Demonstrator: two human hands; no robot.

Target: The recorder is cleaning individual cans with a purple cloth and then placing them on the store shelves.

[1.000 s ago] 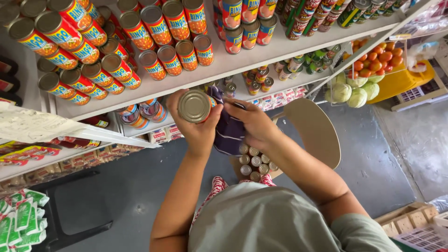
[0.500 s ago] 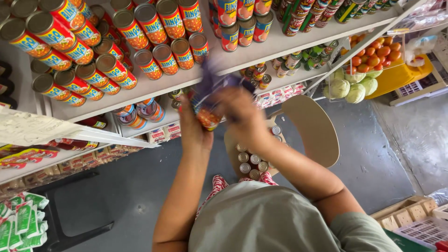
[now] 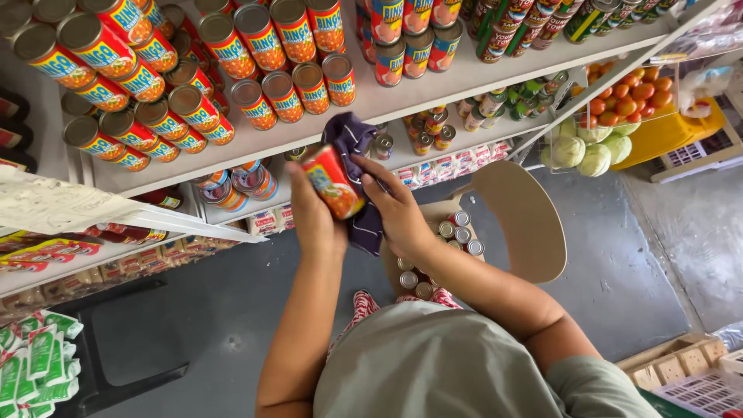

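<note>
Red can: gripped in left hand, long axis tilted up-left; right hand, just right of it, presses dark cloth against its side.

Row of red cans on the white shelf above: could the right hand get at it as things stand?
Probably not freely: the right hand is pressing a dark cloth against the red can held by the left hand. The shelf cans sit close above, unblocked.
</note>
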